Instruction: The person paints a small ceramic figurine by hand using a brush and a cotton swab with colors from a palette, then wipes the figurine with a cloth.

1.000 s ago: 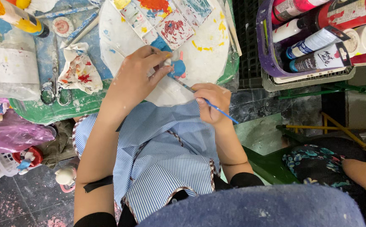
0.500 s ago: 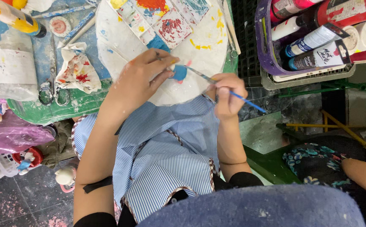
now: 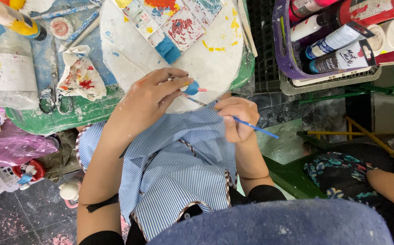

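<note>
Head view: the left hand (image 3: 149,97) pinches a small blue figurine (image 3: 191,87) between thumb and fingertips, just over the near rim of the round white palette (image 3: 129,54). The right hand (image 3: 237,119) grips a thin blue paintbrush (image 3: 256,128), its long axis slanting up-left, bristle end almost touching the figurine. A striped apron (image 3: 178,168) lies below; scissors (image 3: 52,97) rest on the green table (image 3: 83,115).
</note>
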